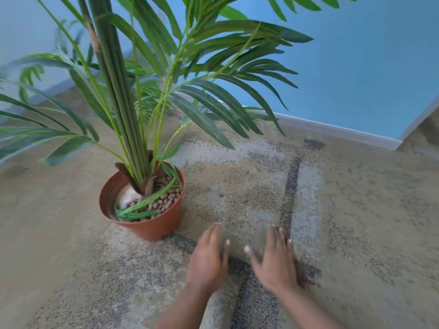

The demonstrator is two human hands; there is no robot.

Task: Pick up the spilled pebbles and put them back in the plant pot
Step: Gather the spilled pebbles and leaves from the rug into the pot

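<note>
A terracotta plant pot (154, 227) stands on the carpet left of centre, holding a tall green palm (123, 96). Brown pebbles (164, 200) fill the right half of the pot; a white patch shows on the left inside. My left hand (209, 260) hovers flat, palm down, just right of the pot's base, fingers apart and holding nothing. My right hand (275, 262) is beside it, also flat and spread, with nothing in it. Both hands are blurred. I cannot make out any loose pebbles on the speckled carpet.
Mottled beige and grey carpet (249, 186) with dark stripes covers the floor. A blue wall (356, 67) with a grey skirting board (332, 131) runs behind. Palm fronds hang over the floor on the left and above the pot.
</note>
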